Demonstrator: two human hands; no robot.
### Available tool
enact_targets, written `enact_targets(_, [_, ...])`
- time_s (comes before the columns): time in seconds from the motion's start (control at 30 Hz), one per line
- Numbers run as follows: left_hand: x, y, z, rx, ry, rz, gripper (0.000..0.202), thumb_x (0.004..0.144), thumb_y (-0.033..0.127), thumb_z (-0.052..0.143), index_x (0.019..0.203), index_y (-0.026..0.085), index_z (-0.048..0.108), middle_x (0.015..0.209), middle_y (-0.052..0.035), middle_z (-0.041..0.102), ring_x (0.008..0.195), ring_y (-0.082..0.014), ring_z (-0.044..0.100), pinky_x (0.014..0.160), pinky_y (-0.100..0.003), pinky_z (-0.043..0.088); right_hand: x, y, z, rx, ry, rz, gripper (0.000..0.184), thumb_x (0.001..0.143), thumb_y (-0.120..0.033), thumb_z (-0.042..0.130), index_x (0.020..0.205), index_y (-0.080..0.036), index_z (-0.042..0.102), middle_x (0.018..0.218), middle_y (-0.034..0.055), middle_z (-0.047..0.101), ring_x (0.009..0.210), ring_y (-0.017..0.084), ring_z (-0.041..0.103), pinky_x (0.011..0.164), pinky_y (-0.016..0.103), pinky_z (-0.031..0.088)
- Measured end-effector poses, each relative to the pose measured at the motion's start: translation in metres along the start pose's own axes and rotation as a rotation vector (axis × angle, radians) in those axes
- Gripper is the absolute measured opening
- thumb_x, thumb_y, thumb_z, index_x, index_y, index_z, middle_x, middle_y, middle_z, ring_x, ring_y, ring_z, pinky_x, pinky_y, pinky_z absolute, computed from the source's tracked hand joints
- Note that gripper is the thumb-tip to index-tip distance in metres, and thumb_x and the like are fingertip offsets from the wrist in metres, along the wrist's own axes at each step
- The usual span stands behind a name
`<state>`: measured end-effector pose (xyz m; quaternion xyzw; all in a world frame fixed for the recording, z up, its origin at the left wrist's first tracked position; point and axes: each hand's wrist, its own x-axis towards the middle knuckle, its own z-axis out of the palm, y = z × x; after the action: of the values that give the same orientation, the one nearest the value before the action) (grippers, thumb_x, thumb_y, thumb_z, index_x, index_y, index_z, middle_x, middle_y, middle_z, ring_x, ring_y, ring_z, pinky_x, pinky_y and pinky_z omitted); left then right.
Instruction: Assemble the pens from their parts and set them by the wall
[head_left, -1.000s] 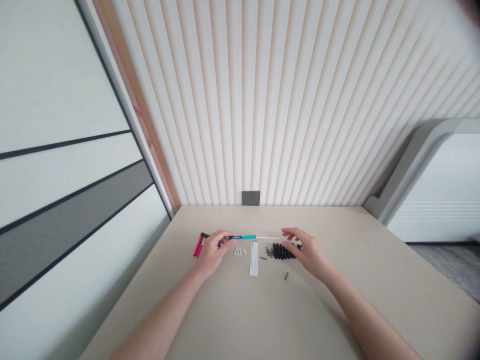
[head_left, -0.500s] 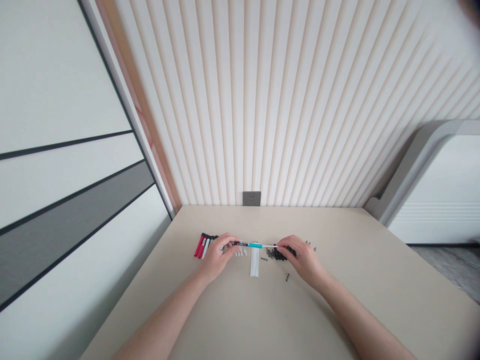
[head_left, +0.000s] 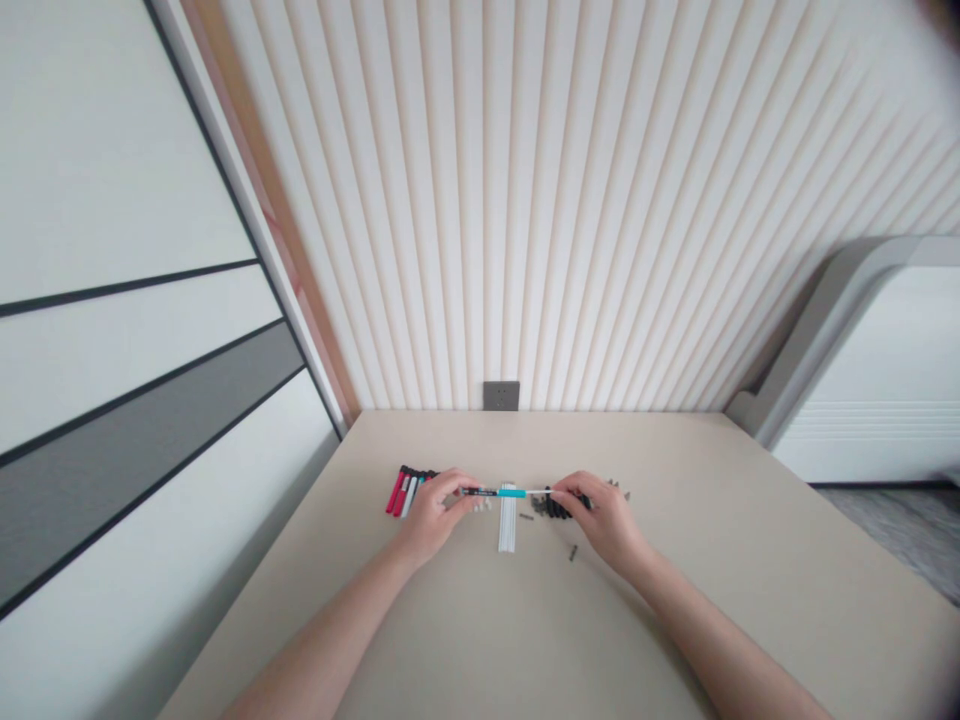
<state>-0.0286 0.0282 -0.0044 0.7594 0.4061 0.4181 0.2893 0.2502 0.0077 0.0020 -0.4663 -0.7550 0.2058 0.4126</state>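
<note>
Head view: teal-banded pen (head_left: 501,492) runs crosswise, pinched in 2 grips (left hand (head_left: 433,518) on dark end, right hand (head_left: 604,520) on white end).

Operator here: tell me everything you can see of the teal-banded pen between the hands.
The slim pen lies roughly level across the view. Its plastic-looking body is black toward the left, then has a teal band and a thin white end. The left hand grips the black part; the right hand pinches the white end.

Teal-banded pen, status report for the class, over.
Left hand, right hand: shut on both ends. Teal-banded pen held level. White strip below it.
</note>
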Motion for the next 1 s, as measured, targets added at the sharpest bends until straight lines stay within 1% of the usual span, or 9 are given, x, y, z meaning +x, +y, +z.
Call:
enact_targets(0.17, [0.0,-0.001,0.001,-0.028,0.022,-0.004,0.011,0.086,0.028,0.064,0.092,0.019,0.068,0.087,-0.0037,0.066,0.079,-0.0174,0.059,0.075,-0.028,0.045,0.001,0.0,-0.002,-0.021,-0.055,-0.02,0.028,0.096,-0.038,0.048,0.083,-0.022,0.067,0.08,0.0048,0.068,0.077,0.02,0.062,0.072,0.03,0.046])
enact_targets(0.27, [0.001,-0.005,0.001,-0.043,0.037,-0.018,0.012,0.085,0.029,0.065,0.092,0.019,0.068,0.087,-0.0035,0.066,0.078,-0.017,0.058,0.074,-0.027,0.045,0.001,-0.001,-0.003,-0.016,-0.065,-0.04,0.027,0.096,-0.038,0.046,0.096,-0.022,0.068,0.09,0.0065,0.068,0.083,0.02,0.062,0.077,0.03,0.047])
enact_targets(0.33, [0.002,-0.008,0.0,-0.059,0.052,-0.027,0.014,0.086,0.03,0.064,0.093,0.019,0.067,0.088,-0.0034,0.066,0.079,-0.017,0.059,0.074,-0.027,0.045,0.002,0.0,-0.005,-0.022,-0.027,-0.01,0.029,0.097,-0.037,0.044,0.108,-0.022,0.065,0.1,0.0078,0.067,0.086,0.02,0.062,0.077,0.03,0.047])
enact_targets(0.4, [0.002,-0.011,-0.003,-0.073,0.073,-0.034,0.014,0.087,0.03,0.063,0.095,0.019,0.067,0.089,-0.0032,0.066,0.081,-0.0172,0.059,0.076,-0.027,0.045,0.003,0.0,-0.01,-0.056,-0.003,0.056,0.03,0.096,-0.037,0.043,0.107,-0.021,0.065,0.098,0.0075,0.067,0.08,0.019,0.061,0.072,0.03,0.046])
enact_targets(0.47, [0.003,-0.013,-0.006,-0.073,0.096,-0.039,0.015,0.087,0.03,0.063,0.096,0.019,0.067,0.09,-0.0029,0.065,0.082,-0.0171,0.059,0.076,-0.027,0.045,0.003,0.001,-0.019,-0.091,-0.086,0.113,0.026,0.094,-0.036,0.046,0.094,-0.022,0.068,0.087,0.0051,0.067,0.072,0.018,0.059,0.066,0.029,0.044])
enact_targets(0.53, [0.004,-0.015,-0.008,-0.065,0.112,-0.045,0.014,0.087,0.03,0.063,0.096,0.02,0.067,0.09,-0.0025,0.065,0.081,-0.0165,0.059,0.075,-0.026,0.044,0.003,0.002,-0.029,-0.092,-0.27,0.127,0.02,0.09,-0.034,0.054,0.084,-0.022,0.069,0.08,0.0028,0.067,0.07,0.017,0.059,0.065,0.028,0.044])
enact_targets(0.67, [0.005,-0.015,-0.009,-0.054,0.106,-0.05,0.013,0.087,0.029,0.062,0.095,0.019,0.067,0.089,-0.0023,0.065,0.079,-0.016,0.058,0.074,-0.026,0.044,0.0,0.003,-0.042,-0.06,-0.58,0.105,0.012,0.08,-0.031,0.066,0.087,-0.023,0.07,0.083,0.0019,0.066,0.076,0.018,0.06,0.069,0.027,0.044])
enact_targets(0.8, [0.005,-0.014,-0.009,-0.045,0.094,-0.057,0.014,0.088,0.029,0.061,0.095,0.019,0.067,0.09,-0.0028,0.066,0.08,-0.0168,0.059,0.074,-0.026,0.044,-0.002,0.005,-0.039,-0.113,-0.678,0.11,0.018,0.076,-0.027,0.07,0.093,-0.023,0.07,0.091,0.0033,0.066,0.083,0.019,0.06,0.073,0.027,0.044])
enact_targets(1.0, [0.005,-0.016,-0.008,-0.051,0.094,-0.062,0.014,0.088,0.03,0.061,0.095,0.02,0.067,0.09,-0.0028,0.066,0.081,-0.017,0.058,0.074,-0.027,0.044,-0.001,0.002,-0.032,-0.051,-0.704,0.085,0.009,0.081,-0.021,0.062,0.081,-0.021,0.071,0.089,0.0042,0.066,0.08,0.018,0.062,0.071,0.026,0.046])
